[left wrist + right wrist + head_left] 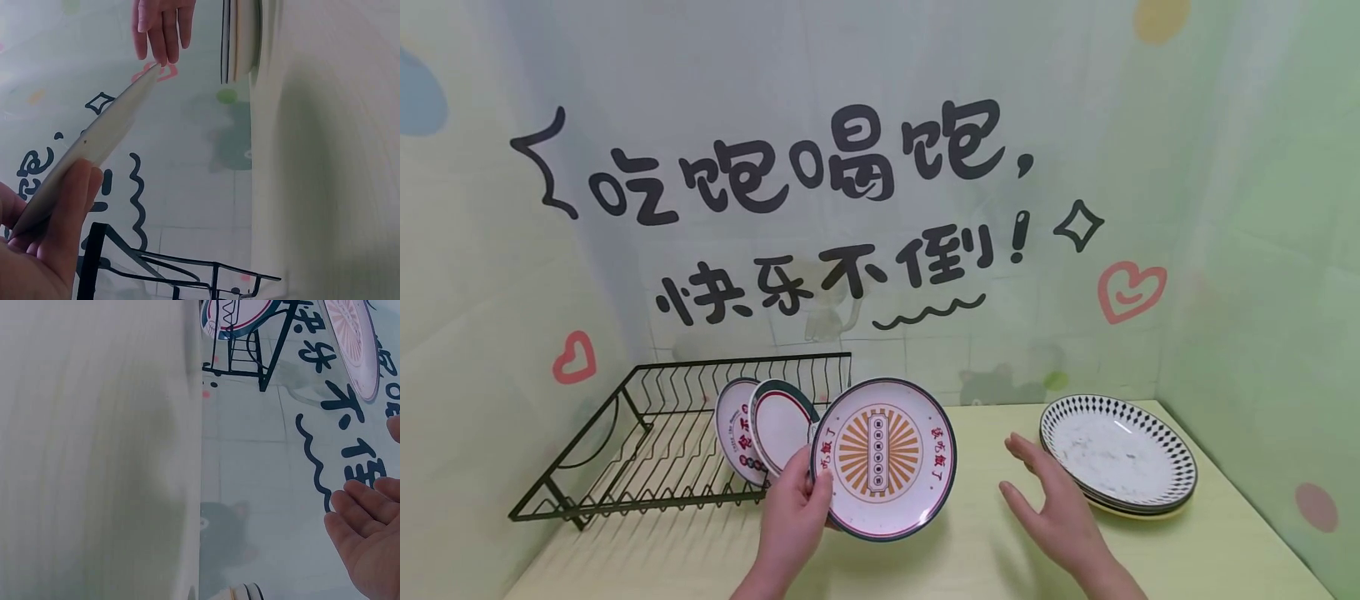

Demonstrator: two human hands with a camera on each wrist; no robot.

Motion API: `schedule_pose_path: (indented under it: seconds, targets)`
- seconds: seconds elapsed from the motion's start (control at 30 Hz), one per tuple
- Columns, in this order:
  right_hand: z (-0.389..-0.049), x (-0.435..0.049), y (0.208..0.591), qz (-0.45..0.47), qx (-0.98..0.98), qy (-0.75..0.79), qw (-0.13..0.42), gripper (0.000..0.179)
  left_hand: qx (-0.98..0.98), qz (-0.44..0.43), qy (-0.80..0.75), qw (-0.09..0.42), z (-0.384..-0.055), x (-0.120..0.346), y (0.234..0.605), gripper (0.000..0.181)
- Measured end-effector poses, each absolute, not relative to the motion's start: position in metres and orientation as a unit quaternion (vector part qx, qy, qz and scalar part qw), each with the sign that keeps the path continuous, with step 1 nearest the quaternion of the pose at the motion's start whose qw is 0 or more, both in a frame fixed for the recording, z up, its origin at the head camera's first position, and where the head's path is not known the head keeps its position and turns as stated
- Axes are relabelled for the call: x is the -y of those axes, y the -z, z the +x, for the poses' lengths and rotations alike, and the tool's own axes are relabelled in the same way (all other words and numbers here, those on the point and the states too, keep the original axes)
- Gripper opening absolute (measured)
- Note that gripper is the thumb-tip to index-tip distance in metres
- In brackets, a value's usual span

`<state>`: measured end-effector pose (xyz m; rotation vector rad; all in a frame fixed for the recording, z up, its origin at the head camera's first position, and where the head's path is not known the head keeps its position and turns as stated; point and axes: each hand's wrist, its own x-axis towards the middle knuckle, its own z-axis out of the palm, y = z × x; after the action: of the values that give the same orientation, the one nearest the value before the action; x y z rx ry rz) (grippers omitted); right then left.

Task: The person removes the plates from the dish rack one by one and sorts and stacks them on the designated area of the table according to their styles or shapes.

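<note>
My left hand (793, 517) grips the left edge of a round plate (917, 454) with an orange sunburst, red lettering and a dark rim. The plate is held up above the table, its face toward the head camera. In the left wrist view the same plate (94, 147) appears nearly edge-on, between thumb and fingers. My right hand (1060, 517) is held apart from the plate, fingers extended and holding nothing. Close to its right lies a stack of plates (1116, 450), the top one white with a black diamond border. In the right wrist view the right hand (369, 537) shows its palm.
A black wire dish rack (640, 500) stands at the left on the pale table (970, 567). Two plates lean upright in its right part, a green-and-red rimmed plate (782, 429) and a lettered plate (730, 421). A printed curtain (925, 350) encloses the back and sides.
</note>
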<state>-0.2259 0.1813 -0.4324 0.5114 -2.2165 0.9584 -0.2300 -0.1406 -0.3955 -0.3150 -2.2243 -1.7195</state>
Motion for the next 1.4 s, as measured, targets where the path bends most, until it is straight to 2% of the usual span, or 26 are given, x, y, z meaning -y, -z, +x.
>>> schedule_pose_path:
  seconds: [0.73, 1.03, 1.4]
  targets:
    - [-0.221, -0.166, 0.43, 0.226, 0.836, -0.398, 0.304, 0.062, 0.748, -0.157, 0.639, 0.089, -0.219, 0.125, 0.403, 0.035]
    - [-0.219, -0.162, 0.43, 0.239, 0.82, -0.428, 0.297, 0.057, 0.746, -0.172, 0.641, 0.053, -0.218, 0.121, 0.402, 0.036]
    - [-0.218, -0.157, 0.429, 0.242, 0.801, -0.471, 0.278, 0.045, 0.734, -0.191, 0.65, 0.038, -0.215, 0.119, 0.403, 0.038]
